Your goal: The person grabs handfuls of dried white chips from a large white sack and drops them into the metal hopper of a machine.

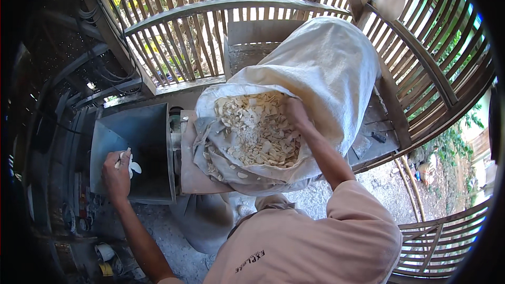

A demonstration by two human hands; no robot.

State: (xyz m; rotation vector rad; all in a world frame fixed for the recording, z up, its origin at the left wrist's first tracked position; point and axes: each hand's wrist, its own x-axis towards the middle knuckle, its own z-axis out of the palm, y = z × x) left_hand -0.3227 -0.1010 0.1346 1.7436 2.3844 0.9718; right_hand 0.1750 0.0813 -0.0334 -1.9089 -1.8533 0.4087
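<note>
A large white woven sack (336, 68) lies on its side with its mouth turned toward me. Pale, dried-looking chips (263, 147) fill the mouth, with white powder among them. My right hand (295, 111) reaches in at the right side of the mouth, against the chips; its fingers are blurred and partly hidden. Over the left part of a square metal hopper (134, 126), my left hand (117, 173) is closed around a few white chips (135, 168) that stick out between its fingers. The hopper's inside looks dark.
A wooden board (202, 179) supports the sack's mouth beside the hopper. Behind stands a curved slatted wooden wall (231, 5). Coiled cables (97, 0) hang from a post at the upper left. A filled grey sack (202, 221) stands below the board.
</note>
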